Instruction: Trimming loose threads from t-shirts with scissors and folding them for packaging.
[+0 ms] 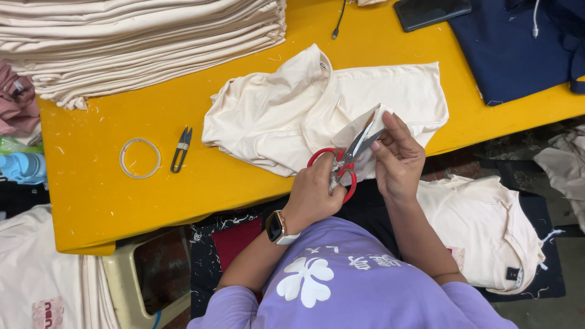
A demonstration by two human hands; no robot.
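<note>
A cream garment (286,109) lies crumpled on the yellow table (122,195), near its front edge. My left hand (314,194), with a watch on the wrist, grips red-handled scissors (348,159); their blades point up and to the right at a small flap of the garment's fabric. My right hand (397,159) pinches that flap at the blades, just over the table edge. Whether the blades touch the cloth is unclear.
A tall stack of folded cream garments (140,42) fills the far left. Black thread snips (181,149) and a white ring (140,158) lie left of the garment. A navy garment (512,55) and a phone (431,12) sit far right. More cream garments (481,225) are piled below the table.
</note>
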